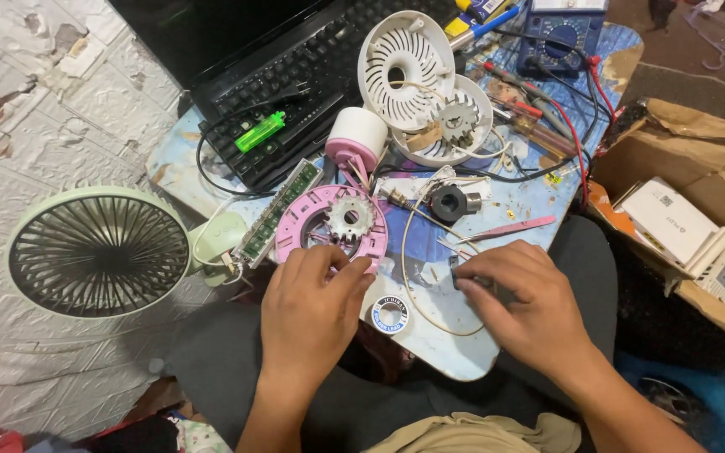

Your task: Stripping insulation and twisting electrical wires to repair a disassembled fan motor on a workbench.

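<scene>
My left hand [310, 309] rests on the near rim of a pink round fan housing [305, 220] that has a toothed metal stator [350, 220] in its middle. The fingers curl over the rim. My right hand [529, 306] lies palm down on the small table [455, 356], its fingertips pinching a small dark part [455, 267] by a thin pale wire [413, 289]. Pink tweezers [509, 228] lie just beyond that hand, and a black ring part [449, 203] sits further back. A small round tape roll [390, 315] lies between the two hands.
A pale green desk fan [98, 252] stands at the left. A long green circuit board [277, 211], a white grille housing [404, 69], a black keyboard [295, 75] with a green lighter [260, 132], a blue multimeter [560, 33] with red leads, and a cardboard box [698, 210] surround the work spot.
</scene>
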